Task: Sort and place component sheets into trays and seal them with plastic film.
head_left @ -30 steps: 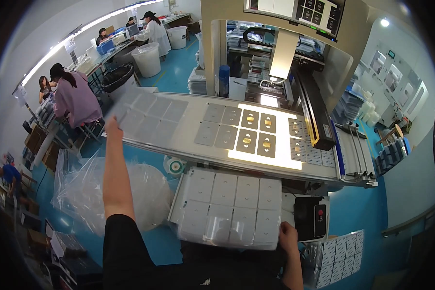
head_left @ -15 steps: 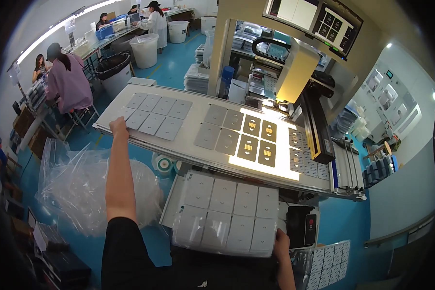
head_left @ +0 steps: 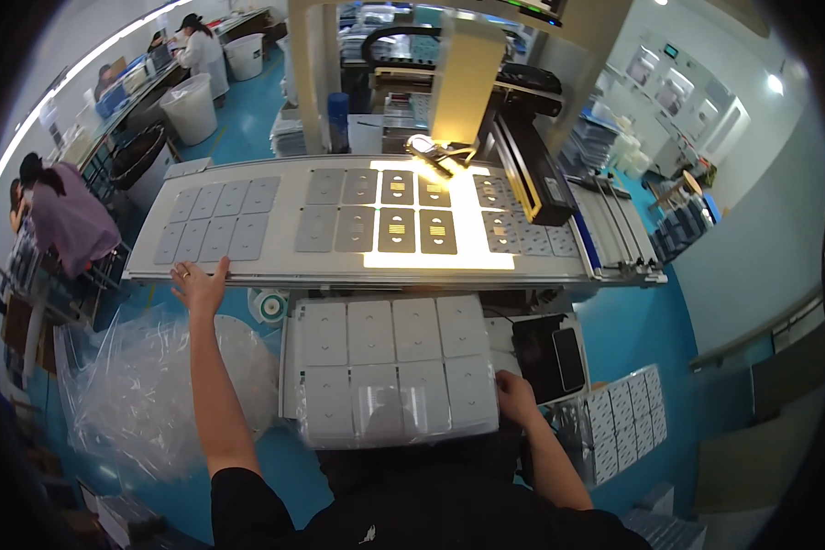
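Observation:
My left hand (head_left: pixel 202 282), fingers spread, is at the front edge of the long white machine bed (head_left: pixel 282 240). Just beyond its fingertips lies a group of grey rounded cards (head_left: pixel 217 220) in two rows. My right hand (head_left: pixel 515 396) is curled at the right edge of a stack of grey card sheets (head_left: pixel 373 371) under clear film, directly in front of me. Its fingertips are partly hidden, so what they hold is unclear. Farther right on the bed, dark cards with orange stripes (head_left: pixel 397 229) lie in bright light beneath the yellowish machine head (head_left: pixel 463 82).
A heap of clear plastic film (head_left: pixel 156 394) is at the left, beside a tape roll (head_left: pixel 269 306). A dark phone (head_left: pixel 568 359) lies right of the stack. Patterned card sheets (head_left: pixel 625 423) stand lower right. A black gantry arm (head_left: pixel 532 174) crosses the bed. Other people work far left.
My left hand has gone from closed at the bed's front left to spread, farther right along the edge. My right hand stays by the stack. The whole view has turned.

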{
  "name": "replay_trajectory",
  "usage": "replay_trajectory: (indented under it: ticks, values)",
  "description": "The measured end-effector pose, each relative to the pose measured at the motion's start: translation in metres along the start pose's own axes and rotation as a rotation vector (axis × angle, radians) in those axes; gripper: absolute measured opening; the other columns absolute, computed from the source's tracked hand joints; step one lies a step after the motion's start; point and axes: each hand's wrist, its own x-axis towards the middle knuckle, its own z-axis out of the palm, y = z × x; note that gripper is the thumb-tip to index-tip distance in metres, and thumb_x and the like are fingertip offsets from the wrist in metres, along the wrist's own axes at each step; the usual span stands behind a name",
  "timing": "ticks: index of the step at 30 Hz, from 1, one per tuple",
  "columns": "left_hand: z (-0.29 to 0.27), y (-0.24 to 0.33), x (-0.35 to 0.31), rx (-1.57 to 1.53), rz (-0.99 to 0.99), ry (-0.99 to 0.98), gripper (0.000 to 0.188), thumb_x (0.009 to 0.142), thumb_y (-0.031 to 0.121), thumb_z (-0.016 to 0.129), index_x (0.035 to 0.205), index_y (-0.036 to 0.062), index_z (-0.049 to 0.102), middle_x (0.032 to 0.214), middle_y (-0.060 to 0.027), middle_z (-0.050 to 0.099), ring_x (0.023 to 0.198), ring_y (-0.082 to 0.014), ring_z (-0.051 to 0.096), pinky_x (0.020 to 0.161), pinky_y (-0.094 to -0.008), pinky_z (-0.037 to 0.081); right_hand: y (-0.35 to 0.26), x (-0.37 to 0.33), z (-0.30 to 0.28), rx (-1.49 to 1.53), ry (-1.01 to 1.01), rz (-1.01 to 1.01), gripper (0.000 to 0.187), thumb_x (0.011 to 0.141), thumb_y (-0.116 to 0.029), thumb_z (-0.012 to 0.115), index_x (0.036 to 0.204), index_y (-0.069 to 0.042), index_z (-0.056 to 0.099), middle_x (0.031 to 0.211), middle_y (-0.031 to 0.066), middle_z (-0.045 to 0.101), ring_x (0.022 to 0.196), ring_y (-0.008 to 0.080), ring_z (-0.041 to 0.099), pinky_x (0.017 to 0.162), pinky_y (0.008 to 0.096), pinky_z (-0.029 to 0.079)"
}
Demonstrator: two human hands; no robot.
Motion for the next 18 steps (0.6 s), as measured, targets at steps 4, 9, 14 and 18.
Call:
replay_trajectory:
  ticks: [4, 9, 14, 18]
  values:
    - [0.011, -0.001, 0.02, -0.006, 0.038, 0.009, 0.123, 0.094, 0.079, 0.06, 0.168, -0.0112, 0.023, 0.179, -0.0288, 0.018, 0.168, -0.0431, 0.01, 0.132, -0.0639, 0.009, -0.003, -0.003, -0.003, 0.003, -0.016, 0.01, 0.026, 0.098, -0.029, 0.07, 0.102, -0.004, 0.076, 0.09, 0.0205, 0.076, 0.089, 0.0405, 0.076, 0.08, 0.0471, 0.059]
    - [0.015, -0.006, 0.029, -0.01, 0.006, 0.001, 0.125, 0.094, 0.083, 0.056, 0.169, -0.0104, 0.02, 0.18, -0.0267, 0.017, 0.169, -0.0407, 0.008, 0.133, -0.0615, 0.007, -0.002, -0.006, -0.004, 0.057, -0.003, -0.01, 0.026, 0.098, -0.029, 0.071, 0.104, -0.005, 0.077, 0.092, 0.0178, 0.078, 0.089, 0.0373, 0.077, 0.081, 0.0454, 0.06]
    - [0.018, -0.007, 0.031, 0.013, 0.027, -0.001, 0.125, 0.095, 0.084, 0.053, 0.17, -0.0096, 0.02, 0.18, -0.0265, 0.016, 0.169, -0.0399, 0.007, 0.133, -0.0624, 0.006, -0.001, -0.006, -0.008, 0.08, -0.019, -0.001, 0.025, 0.098, -0.028, 0.071, 0.105, -0.006, 0.077, 0.087, 0.0147, 0.079, 0.083, 0.032, 0.078, 0.078, 0.0422, 0.06]
    - [0.018, -0.006, 0.03, 0.037, 0.043, -0.003, 0.123, 0.096, 0.084, 0.05, 0.17, -0.0099, 0.019, 0.18, -0.0269, 0.015, 0.169, -0.0398, 0.008, 0.132, -0.0633, 0.006, -0.004, -0.004, -0.013, 0.133, -0.069, 0.03, 0.025, 0.1, -0.027, 0.07, 0.108, -0.005, 0.077, 0.082, 0.0117, 0.078, 0.074, 0.0243, 0.078, 0.072, 0.0383, 0.06]
